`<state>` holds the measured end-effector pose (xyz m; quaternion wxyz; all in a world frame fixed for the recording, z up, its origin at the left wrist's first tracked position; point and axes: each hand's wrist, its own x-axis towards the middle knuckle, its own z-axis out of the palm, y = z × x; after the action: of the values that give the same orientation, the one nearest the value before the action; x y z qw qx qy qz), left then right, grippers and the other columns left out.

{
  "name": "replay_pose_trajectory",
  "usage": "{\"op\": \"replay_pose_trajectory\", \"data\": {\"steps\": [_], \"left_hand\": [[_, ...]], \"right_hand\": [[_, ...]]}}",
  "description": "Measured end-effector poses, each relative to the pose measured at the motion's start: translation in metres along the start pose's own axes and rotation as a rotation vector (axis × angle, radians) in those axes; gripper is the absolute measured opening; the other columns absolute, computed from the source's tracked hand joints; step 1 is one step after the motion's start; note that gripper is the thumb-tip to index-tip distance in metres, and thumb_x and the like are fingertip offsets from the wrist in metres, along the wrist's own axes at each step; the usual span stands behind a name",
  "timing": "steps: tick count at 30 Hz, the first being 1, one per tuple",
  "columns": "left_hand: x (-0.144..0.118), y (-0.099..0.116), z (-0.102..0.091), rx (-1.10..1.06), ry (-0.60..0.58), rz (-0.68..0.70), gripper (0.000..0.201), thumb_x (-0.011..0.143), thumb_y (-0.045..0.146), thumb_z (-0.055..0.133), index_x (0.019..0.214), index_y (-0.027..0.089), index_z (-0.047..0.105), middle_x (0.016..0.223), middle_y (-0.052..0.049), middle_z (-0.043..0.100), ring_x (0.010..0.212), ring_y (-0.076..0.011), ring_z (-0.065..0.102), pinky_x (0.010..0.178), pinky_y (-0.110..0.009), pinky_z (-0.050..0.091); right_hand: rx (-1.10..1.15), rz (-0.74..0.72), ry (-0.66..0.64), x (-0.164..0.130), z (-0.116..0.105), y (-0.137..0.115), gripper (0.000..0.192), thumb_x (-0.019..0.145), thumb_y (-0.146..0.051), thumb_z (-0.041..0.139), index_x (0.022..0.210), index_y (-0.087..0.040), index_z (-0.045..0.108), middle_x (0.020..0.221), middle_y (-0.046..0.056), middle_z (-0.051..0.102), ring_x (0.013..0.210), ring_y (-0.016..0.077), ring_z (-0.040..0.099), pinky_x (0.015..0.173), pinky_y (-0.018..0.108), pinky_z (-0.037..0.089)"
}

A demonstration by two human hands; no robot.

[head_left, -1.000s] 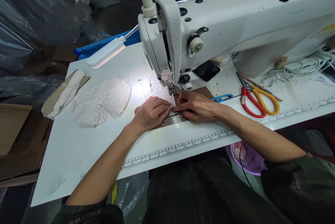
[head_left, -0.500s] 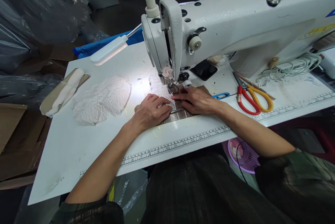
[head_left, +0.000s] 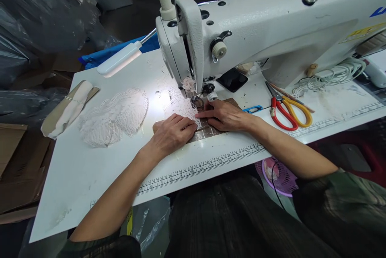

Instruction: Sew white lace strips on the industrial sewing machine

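White lace (head_left: 180, 106) lies under the lit needle area of a white sewing machine (head_left: 256, 21), by the presser foot (head_left: 197, 103). My left hand (head_left: 172, 134) rests at the near edge of the lace, fingers bent and close together, thumb near the index finger. On the right side of the foot, my right hand (head_left: 225, 115) has its index fingertip at the lace edge and the other fingers curled. Both hands are closed at the lace; the exact grip under the fingers is hidden. A brown plate (head_left: 208, 131) lies beneath them.
A pile of white lace pieces (head_left: 116, 117) and a tied bundle (head_left: 70, 109) lie left. Red-and-yellow-handled scissors (head_left: 291, 111), a blue clip-like tool (head_left: 252, 109) and a black phone-like slab (head_left: 232, 80) lie right. A lamp (head_left: 120, 60) hangs over the table; a purple basket (head_left: 285, 179) stands below.
The whole view has shifted slightly. My left fingers are drawn closer together, and the lace edge shows a little more between my hands. My right hand stays beside the presser foot.
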<state>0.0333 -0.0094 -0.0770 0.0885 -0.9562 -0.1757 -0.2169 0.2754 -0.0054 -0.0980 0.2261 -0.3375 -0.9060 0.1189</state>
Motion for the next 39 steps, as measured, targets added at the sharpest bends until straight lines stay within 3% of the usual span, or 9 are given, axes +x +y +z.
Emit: {"op": "replay_pose_trajectory", "data": {"steps": [5, 11, 16, 29, 33, 39], "left_hand": [[0.010, -0.006, -0.007, -0.099, -0.132, -0.018, 0.022, 0.094, 0.025, 0.054, 0.086, 0.017, 0.073, 0.084, -0.005, 0.074, 0.073, -0.0165, 0.067, 0.078, -0.037, 0.053], [0.014, 0.002, -0.003, -0.006, -0.077, -0.076, 0.026, 0.091, 0.021, 0.054, 0.072, 0.019, 0.072, 0.077, -0.005, 0.072, 0.067, -0.0177, 0.063, 0.077, -0.042, 0.049], [0.007, 0.013, 0.000, 0.026, -0.047, -0.144, 0.021, 0.092, 0.019, 0.053, 0.087, 0.013, 0.072, 0.084, -0.008, 0.072, 0.076, -0.0214, 0.066, 0.078, -0.041, 0.053], [0.002, 0.007, 0.010, 0.024, -0.029, -0.207, 0.021, 0.091, 0.020, 0.053, 0.103, 0.012, 0.067, 0.100, -0.011, 0.070, 0.090, -0.0238, 0.067, 0.093, -0.047, 0.054], [0.000, 0.004, 0.010, 0.037, -0.065, -0.210, 0.028, 0.092, 0.027, 0.051, 0.107, 0.010, 0.068, 0.101, -0.011, 0.071, 0.088, -0.0236, 0.068, 0.100, -0.051, 0.050], [0.000, 0.001, 0.008, 0.079, -0.160, -0.227, 0.038, 0.096, 0.033, 0.044, 0.117, 0.009, 0.065, 0.120, -0.015, 0.068, 0.102, -0.0265, 0.067, 0.105, -0.054, 0.045]], "right_hand": [[-0.040, -0.084, -0.011, -0.002, 0.000, 0.002, 0.031, 0.094, -0.021, 0.051, 0.118, -0.023, 0.071, 0.101, 0.011, 0.059, 0.089, 0.0200, 0.055, 0.076, 0.034, 0.050], [-0.063, -0.062, -0.031, -0.001, 0.001, 0.001, 0.031, 0.095, -0.024, 0.052, 0.121, -0.022, 0.069, 0.103, 0.011, 0.057, 0.088, 0.0200, 0.055, 0.074, 0.036, 0.051], [-0.103, -0.043, -0.034, 0.000, 0.003, -0.001, 0.033, 0.099, -0.026, 0.045, 0.125, -0.020, 0.065, 0.102, 0.013, 0.058, 0.088, 0.0211, 0.055, 0.074, 0.037, 0.052], [-0.206, 0.076, -0.056, 0.008, 0.004, -0.008, 0.036, 0.095, -0.021, 0.046, 0.128, -0.021, 0.060, 0.103, 0.012, 0.057, 0.076, 0.0173, 0.051, 0.064, 0.029, 0.045], [-0.221, 0.112, -0.073, 0.007, 0.004, -0.006, 0.040, 0.093, -0.020, 0.048, 0.131, -0.020, 0.060, 0.106, 0.014, 0.058, 0.074, 0.0172, 0.052, 0.062, 0.029, 0.045], [-0.148, 0.018, -0.031, 0.002, 0.002, -0.002, 0.034, 0.097, -0.024, 0.044, 0.125, -0.022, 0.063, 0.103, 0.011, 0.059, 0.080, 0.0184, 0.056, 0.071, 0.032, 0.052]]}}
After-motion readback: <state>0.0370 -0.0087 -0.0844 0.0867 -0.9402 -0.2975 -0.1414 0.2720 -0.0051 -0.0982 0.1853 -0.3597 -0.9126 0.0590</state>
